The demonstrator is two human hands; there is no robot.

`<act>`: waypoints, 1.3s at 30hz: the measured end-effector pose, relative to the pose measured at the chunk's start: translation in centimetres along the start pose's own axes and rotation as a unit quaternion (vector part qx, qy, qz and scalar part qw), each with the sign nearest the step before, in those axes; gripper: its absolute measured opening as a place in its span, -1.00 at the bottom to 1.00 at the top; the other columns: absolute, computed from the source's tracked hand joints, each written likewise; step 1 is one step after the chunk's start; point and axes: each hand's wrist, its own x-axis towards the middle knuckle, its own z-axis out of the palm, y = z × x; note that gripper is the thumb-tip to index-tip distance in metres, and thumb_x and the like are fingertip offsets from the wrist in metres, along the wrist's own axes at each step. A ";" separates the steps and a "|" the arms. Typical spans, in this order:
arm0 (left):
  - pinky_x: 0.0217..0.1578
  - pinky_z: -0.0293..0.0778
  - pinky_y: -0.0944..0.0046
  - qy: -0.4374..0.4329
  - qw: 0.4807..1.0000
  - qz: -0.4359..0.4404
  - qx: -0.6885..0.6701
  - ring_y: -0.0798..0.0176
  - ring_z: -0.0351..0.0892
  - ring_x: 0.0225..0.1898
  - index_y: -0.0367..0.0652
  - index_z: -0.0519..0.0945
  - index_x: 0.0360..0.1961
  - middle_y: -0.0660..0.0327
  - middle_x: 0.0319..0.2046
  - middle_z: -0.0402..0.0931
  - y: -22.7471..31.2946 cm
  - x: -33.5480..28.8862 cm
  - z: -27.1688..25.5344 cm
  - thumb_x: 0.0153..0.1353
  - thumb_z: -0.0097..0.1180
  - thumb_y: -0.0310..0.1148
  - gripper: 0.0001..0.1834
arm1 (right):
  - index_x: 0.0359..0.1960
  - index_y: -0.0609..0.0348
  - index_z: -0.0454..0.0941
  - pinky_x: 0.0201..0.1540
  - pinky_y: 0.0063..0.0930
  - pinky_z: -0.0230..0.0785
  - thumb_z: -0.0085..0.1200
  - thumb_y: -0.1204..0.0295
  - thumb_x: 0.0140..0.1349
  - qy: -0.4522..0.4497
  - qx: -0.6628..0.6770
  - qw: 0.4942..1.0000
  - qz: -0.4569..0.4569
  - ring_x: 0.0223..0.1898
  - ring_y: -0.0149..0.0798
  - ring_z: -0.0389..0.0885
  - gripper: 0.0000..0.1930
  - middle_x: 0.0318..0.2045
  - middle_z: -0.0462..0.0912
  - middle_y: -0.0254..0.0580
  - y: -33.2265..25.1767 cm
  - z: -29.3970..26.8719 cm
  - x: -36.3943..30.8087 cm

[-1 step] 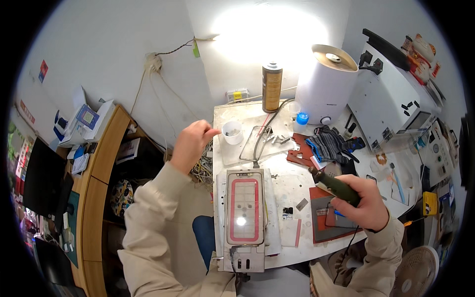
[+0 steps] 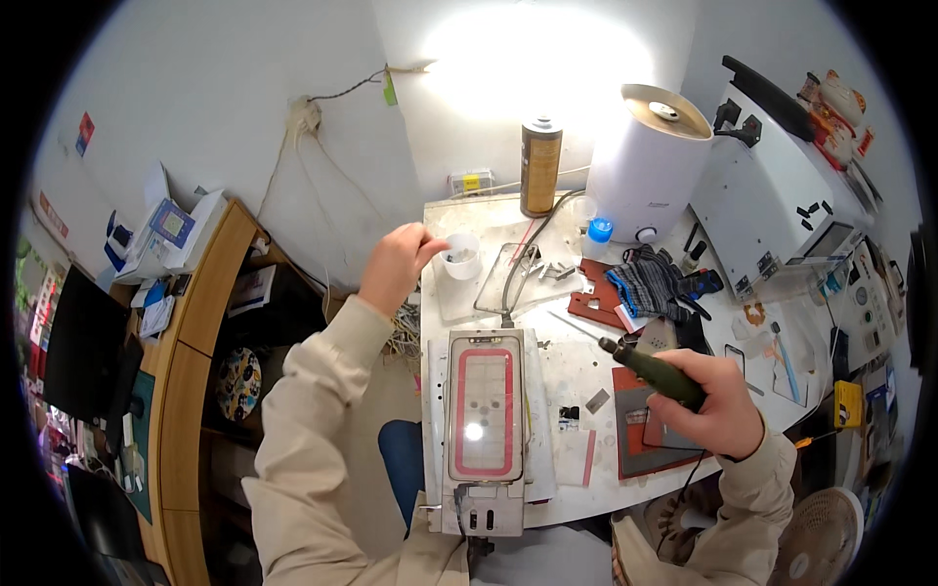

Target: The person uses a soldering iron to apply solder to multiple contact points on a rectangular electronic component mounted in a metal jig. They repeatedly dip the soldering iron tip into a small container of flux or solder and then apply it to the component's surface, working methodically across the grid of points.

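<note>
My left hand (image 2: 399,264) is closed in a pinch at the left rim of a small white cup (image 2: 463,266) with small bits inside. What the fingertips hold, if anything, is too small to make out. In my right hand (image 2: 718,402) is a dark green corded tool (image 2: 660,374); its thin metal shaft points up and left over the table. Between my hands, a phone-sized glass panel with a pinkish-red border (image 2: 484,410) lies on a grey metal heating-plate-like fixture (image 2: 498,513) at the table's front edge.
Behind stand a spray can (image 2: 540,168), a blue-capped bottle (image 2: 597,234) and a white humidifier-like cylinder (image 2: 648,161). A grey knitted glove (image 2: 650,281) lies right of centre. A reddish-brown mat (image 2: 640,464) sits below my right hand. A white machine (image 2: 772,186) stands far right, a fan (image 2: 826,537) lower right.
My left hand has shifted slightly right and up, closer to the cup. The green tool has moved slightly left, and its thin shaft shows more clearly.
</note>
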 end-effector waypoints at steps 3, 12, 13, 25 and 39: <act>-0.18 0.57 0.04 0.001 0.998 0.027 -0.058 -0.12 0.66 -0.25 -0.29 0.65 -0.28 0.00 -0.30 0.67 -2.7 2.1 4.6 0.35 0.30 -0.42 -0.86 | 0.17 0.18 0.68 -0.33 -0.41 0.52 0.39 0.51 0.21 0.001 -0.084 0.995 -0.048 -0.43 -0.28 0.66 -0.55 -0.33 0.73 -0.15 0.8 0.8 -0.2; -0.03 0.66 0.10 0.039 0.992 0.107 -0.062 -0.09 0.76 -0.07 -0.31 0.74 -0.04 -0.04 -0.08 0.76 -3.7 2.2 7.6 0.33 0.19 -0.65 -0.78 | 0.25 0.06 0.66 -0.41 -0.29 0.48 0.50 0.42 0.10 -0.032 -0.218 0.971 -0.097 -0.50 -0.13 0.61 -0.40 -0.43 0.62 -0.21 0.3 0.4 0.5; -0.04 0.66 0.10 0.037 0.992 0.105 -0.065 -0.08 0.77 -0.08 -0.30 0.74 -0.03 -0.03 -0.09 0.76 -3.6 2.3 7.6 0.34 0.20 -0.64 -0.78 | 0.25 0.06 0.66 -0.42 -0.29 0.48 0.50 0.42 0.09 -0.031 -0.225 0.968 -0.108 -0.50 -0.13 0.61 -0.39 -0.43 0.62 -0.21 0.3 0.4 0.6; 0.10 0.59 0.09 0.039 0.959 0.098 -0.263 0.02 0.73 0.02 -0.21 0.76 0.04 0.07 -0.02 0.76 5.4 -5.3 -1.8 0.51 0.15 -0.35 -0.75 | 0.17 -0.04 0.75 -0.44 -0.33 0.46 0.45 0.46 -0.08 -0.017 -0.322 0.923 -0.208 -0.47 -0.24 0.59 -0.37 -0.46 0.58 -0.35 0.5 0.0 1.7; 0.41 0.26 -0.11 -0.087 0.934 0.297 -0.177 0.13 0.62 0.23 -0.11 0.81 0.02 0.23 0.17 0.70 9.9 -13.8 -5.5 0.56 -0.31 0.39 -0.16 | 0.17 -0.04 0.76 -0.46 -0.33 0.46 0.43 0.52 -0.13 -0.028 -0.319 0.923 -0.215 -0.49 -0.25 0.59 -0.34 -0.46 0.59 -0.34 1.2 0.1 1.8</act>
